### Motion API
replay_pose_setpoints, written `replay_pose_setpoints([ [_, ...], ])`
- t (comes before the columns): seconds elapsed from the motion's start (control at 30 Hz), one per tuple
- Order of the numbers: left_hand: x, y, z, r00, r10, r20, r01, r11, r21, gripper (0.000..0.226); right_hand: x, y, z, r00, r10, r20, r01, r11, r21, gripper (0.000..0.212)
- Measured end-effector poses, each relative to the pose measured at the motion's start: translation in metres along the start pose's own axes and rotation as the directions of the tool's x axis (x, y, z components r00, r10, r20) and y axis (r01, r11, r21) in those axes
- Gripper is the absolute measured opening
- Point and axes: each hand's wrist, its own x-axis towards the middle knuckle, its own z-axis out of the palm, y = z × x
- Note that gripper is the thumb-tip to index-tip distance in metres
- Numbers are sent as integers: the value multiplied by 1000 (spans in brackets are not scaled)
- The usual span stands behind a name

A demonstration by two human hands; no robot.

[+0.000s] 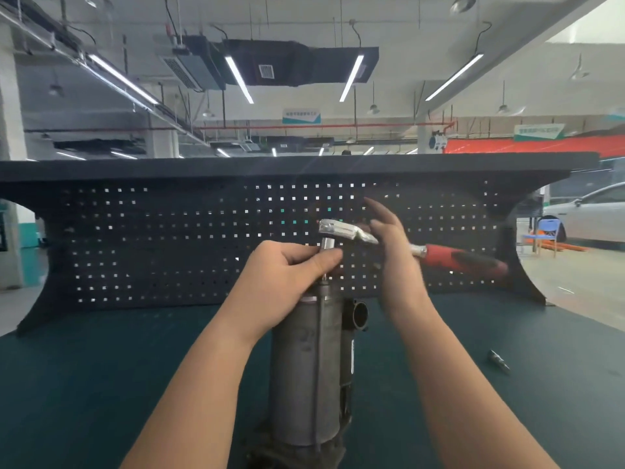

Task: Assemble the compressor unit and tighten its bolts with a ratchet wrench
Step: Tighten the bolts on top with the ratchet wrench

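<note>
Tightening a top bolt on the tall grey metal compressor unit [306, 363] standing on the green table [101, 384], left hand [287, 275] pinching the silver socket [327, 247], right hand [389, 245] loose-fingered against the red-handled ratchet wrench [439, 255], next needing a firm grab and swing.

Behind the dark green table top [101, 384], a black perforated back panel [169, 238] standing upright across the whole width. On the right, lying alone on the table, a small metal bit [498, 361]. Far right, a blue chair [545, 231] beside a white car [588, 211].
</note>
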Motion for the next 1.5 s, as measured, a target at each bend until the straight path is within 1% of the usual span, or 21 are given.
replay_pose_setpoints([
  [0.07, 1, 2, 1, 1000, 30, -3, -30, 999, -17, 17, -2, -1, 7, 1000, -17, -6, 17, 1000, -10, 38],
  [0.2, -2, 9, 4, 995, 94, 39, -92, 995, -38, 22, -15, -19, 33, 930, -328, 166, 358, 910, -208, 36],
  [0.3, -2, 6, 3, 996, 83, 12, -83, 997, 3, 29, -12, -15, 27, 926, -354, 133, 376, 901, -216, 42],
  [0.33, -1, 6, 2, 998, 68, 4, -68, 998, -12, 22, -8, -12, 21, 950, -303, 73, 310, 941, -135, 43],
  [0.4, -1, 1, 0, 999, 47, -10, -47, 998, -36, 15, 1, -8, 13, 999, 38, 9, -38, 999, 23, 38],
  [0.47, -1, 0, -2, 998, 55, -22, -55, 998, -27, 15, 2, -5, 13, 975, 223, -17, -221, 973, 71, 35],
  [0.57, -1, 2, -3, 999, 51, -12, -52, 998, -47, 11, -7, -14, 31, 991, -134, -9, 134, 990, -34, 38],
  [0.63, -1, 2, -1, 998, 45, -37, -45, 999, -3, 35, -12, -20, 46, 933, -332, 136, 357, 901, -248, 35],
  [0.67, -1, 2, 0, 998, 33, -44, -33, 999, 3, 47, -14, -19, 50, 913, -377, 158, 409, 844, -348, 35],
  [0.73, -2, 5, 2, 998, 64, -28, -64, 998, -3, 42, -11, -15, 47, 900, -431, 60, 429, 857, -287, 34],
  [0.77, -2, 5, 2, 997, 80, -13, -80, 997, -1, 27, -10, -11, 40, 911, -411, -40, 401, 902, -159, 33],
  [0.83, -3, 3, 0, 997, 71, -5, -71, 997, -5, 15, -6, -5, 25, 974, -152, -170, 169, 982, 88, 34],
  [0.9, -2, 2, -1, 999, 49, -21, -49, 998, -25, 16, -1, -2, 19, 976, 116, -182, -87, 983, 163, 32],
  [0.93, -2, 3, -1, 999, 46, -17, -47, 998, -47, 15, -2, -2, 21, 977, 121, -176, -96, 985, 146, 32],
  [1.07, -4, 7, -1, 997, 79, 10, -77, 990, -115, 14, -11, -11, 42, 950, -313, 6, 311, 941, -131, 31],
  [1.17, -3, 4, -1, 996, 89, 8, -89, 994, -62, 32, -9, -11, 44, 909, -413, 57, 414, 878, -241, 38],
  [1.23, -3, 3, -2, 998, 63, 10, -62, 996, -72, 15, -2, -1, 29, 952, -296, -76, 291, 955, -62, 41],
  [1.33, -2, 2, -3, 999, 37, 12, -36, 997, -73, 13, 5, 10, 19, 969, 225, -98, -209, 966, 150, 29],
  [1.37, -2, 0, -4, 999, 46, 17, -45, 997, -67, 13, 6, 13, 20, 967, 233, -104, -216, 965, 151, 28],
  [1.43, -1, 2, -4, 999, 39, 22, -36, 992, -120, 9, 3, 9, 28, 991, -31, -127, 43, 995, 90, 31],
  [1.5, 0, 0, -6, 1000, 23, 14, -21, 993, -119, 15, -1, 3, 36, 948, -319, 7, 319, 944, -81, 35],
])
